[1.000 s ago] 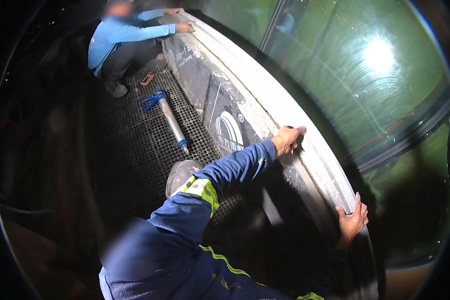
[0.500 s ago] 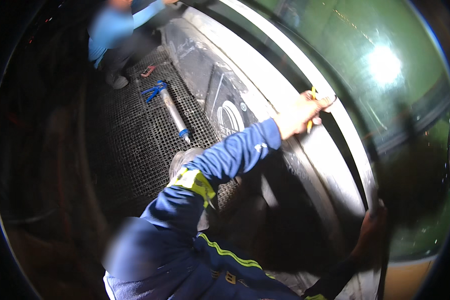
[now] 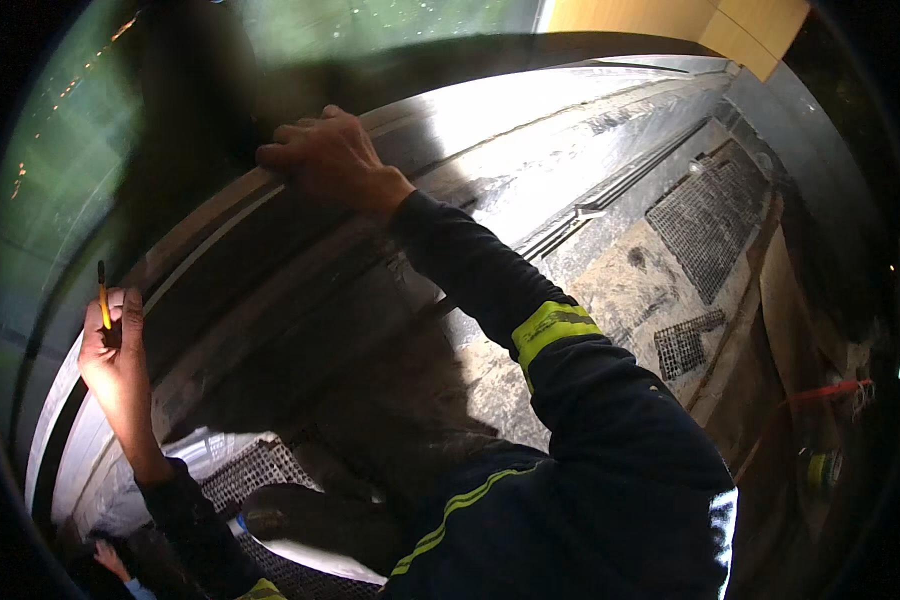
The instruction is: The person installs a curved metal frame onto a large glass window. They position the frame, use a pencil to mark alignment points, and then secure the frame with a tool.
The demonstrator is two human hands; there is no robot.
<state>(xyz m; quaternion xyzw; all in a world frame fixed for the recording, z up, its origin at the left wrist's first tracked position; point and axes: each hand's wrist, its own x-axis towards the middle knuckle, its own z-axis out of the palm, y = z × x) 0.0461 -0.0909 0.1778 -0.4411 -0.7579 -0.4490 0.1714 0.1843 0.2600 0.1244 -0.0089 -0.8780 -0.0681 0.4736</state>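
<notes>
A long curved pale strip (image 3: 225, 220) runs along the top of the metal ledge (image 3: 510, 180), beside green glass (image 3: 60, 150). At the left, my left hand (image 3: 115, 365) is closed on a thin yellow-and-black pencil-like tool (image 3: 103, 308), held upright at the strip. Higher up and farther right, my right hand (image 3: 330, 160) grips the same strip, its fingers bent over the top edge. The strip's underside and much of the ledge face below my hands lie in deep shadow.
Below the ledge are dark mesh mats (image 3: 705, 225) on a dusty concrete channel (image 3: 620, 280). Another person's hand (image 3: 110, 560) shows at the lower left. Yellow panels (image 3: 630, 18) stand at the top, and a red object (image 3: 830, 390) lies at the right.
My view has swung round to the right along the ledge. The co-worker has dropped to the lower-left rim. My right hand now sits higher on the strip in the picture; my left hand still holds the tool.
</notes>
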